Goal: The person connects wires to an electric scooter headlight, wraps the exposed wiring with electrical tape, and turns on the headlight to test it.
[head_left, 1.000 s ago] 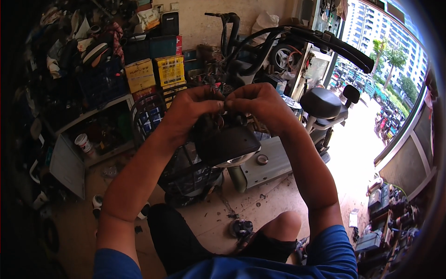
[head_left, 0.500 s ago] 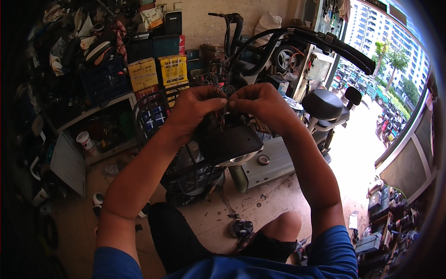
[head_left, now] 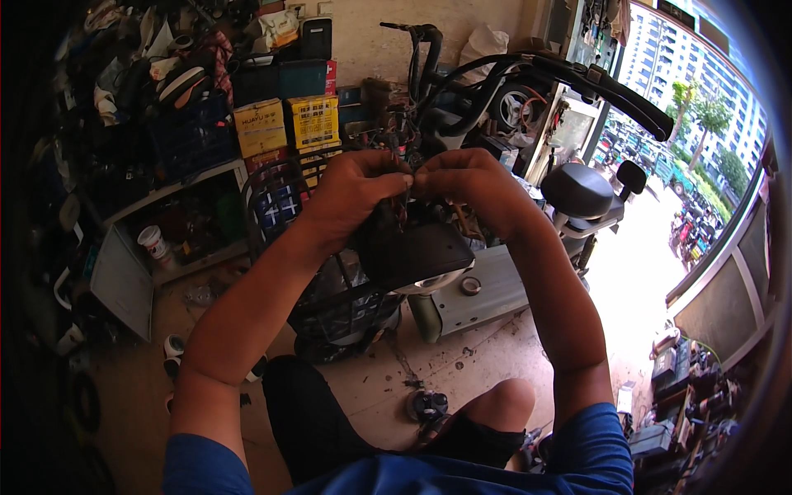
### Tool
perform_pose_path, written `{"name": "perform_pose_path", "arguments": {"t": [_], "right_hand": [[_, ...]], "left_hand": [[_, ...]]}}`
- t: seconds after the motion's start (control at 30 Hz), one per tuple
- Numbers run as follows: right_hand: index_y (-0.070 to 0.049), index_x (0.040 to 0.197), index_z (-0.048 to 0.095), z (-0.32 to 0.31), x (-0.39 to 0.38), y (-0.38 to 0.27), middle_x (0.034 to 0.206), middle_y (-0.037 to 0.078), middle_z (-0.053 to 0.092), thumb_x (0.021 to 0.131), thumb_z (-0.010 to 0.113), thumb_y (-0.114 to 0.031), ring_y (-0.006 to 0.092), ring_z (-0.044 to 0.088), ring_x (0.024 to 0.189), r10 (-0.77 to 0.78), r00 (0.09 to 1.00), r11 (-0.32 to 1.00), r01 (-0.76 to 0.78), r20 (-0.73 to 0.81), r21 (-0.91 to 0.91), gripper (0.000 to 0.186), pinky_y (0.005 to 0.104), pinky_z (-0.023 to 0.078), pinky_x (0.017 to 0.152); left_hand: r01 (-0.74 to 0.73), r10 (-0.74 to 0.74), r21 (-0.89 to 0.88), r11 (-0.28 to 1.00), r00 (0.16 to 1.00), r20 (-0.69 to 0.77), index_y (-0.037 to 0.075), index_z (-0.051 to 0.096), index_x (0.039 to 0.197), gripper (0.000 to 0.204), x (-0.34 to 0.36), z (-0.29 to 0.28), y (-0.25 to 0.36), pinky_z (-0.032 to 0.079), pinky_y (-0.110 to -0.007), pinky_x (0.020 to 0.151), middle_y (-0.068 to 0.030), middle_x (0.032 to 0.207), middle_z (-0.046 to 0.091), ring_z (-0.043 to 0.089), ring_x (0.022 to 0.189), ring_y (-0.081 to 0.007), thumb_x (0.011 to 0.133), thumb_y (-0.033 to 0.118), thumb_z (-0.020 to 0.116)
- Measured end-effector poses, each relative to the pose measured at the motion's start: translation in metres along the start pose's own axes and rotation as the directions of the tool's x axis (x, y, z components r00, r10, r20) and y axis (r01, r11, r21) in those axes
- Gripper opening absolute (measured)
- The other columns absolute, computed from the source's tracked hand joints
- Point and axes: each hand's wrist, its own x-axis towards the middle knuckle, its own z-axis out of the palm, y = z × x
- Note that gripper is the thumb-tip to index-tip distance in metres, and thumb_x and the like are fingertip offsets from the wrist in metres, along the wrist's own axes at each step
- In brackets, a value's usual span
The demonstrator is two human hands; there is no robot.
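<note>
Both hands meet above the front of an electric scooter whose front parts are opened up. My left hand is closed in a pinch, thumb against fingertips. Facing it, my right hand pinches too, and the fingertips nearly touch. Thin wires run between and below the fingers; which strand each hand grips is too small to tell. Under the hands lies a black headlight housing with a clear lens along its lower edge. A black wire basket is beneath my left forearm.
Beyond my right hand, the handlebar juts toward the doorway. A tape roll rests on the silver footboard. Yellow boxes stand behind, beside an open metal cabinet. The black seat is at right, and parts crowd the lower right.
The view has shifted slightly, so the scene sits a little further right and lower. Both hands keep their pinch at the wires, with little other visible change.
</note>
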Motion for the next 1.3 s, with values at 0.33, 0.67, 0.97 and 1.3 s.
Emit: {"name": "perform_pose_path", "arguments": {"t": [0.33, 0.67, 0.97, 1.3], "right_hand": [[-0.005, 0.094, 0.075, -0.013, 0.025, 0.023, 0.091, 0.001, 0.070, 0.094, 0.068, -0.021, 0.0107, 0.058, 0.078, -0.095, 0.970, 0.993, 0.077, 0.223, 0.089, 0.017, 0.0263, 0.045, 0.069], [-0.002, 0.102, 0.076, -0.005, 0.006, 0.014, 0.093, 0.004, 0.073, 0.095, 0.072, -0.016, 0.0140, 0.067, 0.084, -0.108, 0.994, 0.994, 0.109, 0.026, -0.029, 0.016, 0.0319, 0.053, 0.073], [-0.004, 0.104, 0.075, -0.015, 0.021, 0.028, 0.098, 0.010, 0.073, 0.080, 0.075, -0.013, 0.0265, 0.072, 0.085, -0.936, 0.233, -0.045, 0.667, 0.265, -0.744, 0.025, 0.0374, 0.059, 0.068], [-0.005, 0.102, 0.074, -0.014, 0.037, 0.041, 0.095, 0.011, 0.071, 0.077, 0.076, -0.007, 0.0236, 0.070, 0.080, -0.922, 0.318, 0.137, 0.803, 0.222, -0.580, 0.025, 0.0343, 0.058, 0.068]], "left_hand": [[-0.022, 0.021, 0.011, 1.000, 0.999, 0.039, 0.000, 0.074, 0.107, 0.020, 0.002, -0.001, -0.001, 0.057, -0.027, 0.076, -0.0088, 0.096, 0.076, 0.071, 0.084, -0.0140, 0.093, 0.012, 0.069], [0.005, -0.004, -0.026, 1.000, 0.999, 0.031, 0.001, 0.071, 0.109, 0.022, 0.004, 0.001, -0.003, 0.055, -0.027, 0.069, -0.0048, 0.092, 0.070, 0.067, 0.076, -0.0116, 0.094, 0.018, 0.068], [0.071, -0.068, -0.117, 0.991, 0.997, 0.031, 0.002, 0.070, 0.105, 0.021, 0.002, -0.001, -0.002, 0.055, -0.026, 0.068, -0.0044, 0.090, 0.069, 0.067, 0.074, -0.0123, 0.095, 0.020, 0.070], [0.050, -0.049, -0.063, 0.997, 0.999, 0.009, 0.003, 0.070, 0.103, 0.018, -0.001, 0.000, -0.003, 0.053, -0.026, 0.068, -0.0031, 0.087, 0.068, 0.065, 0.073, -0.0110, 0.096, 0.019, 0.068]]}}
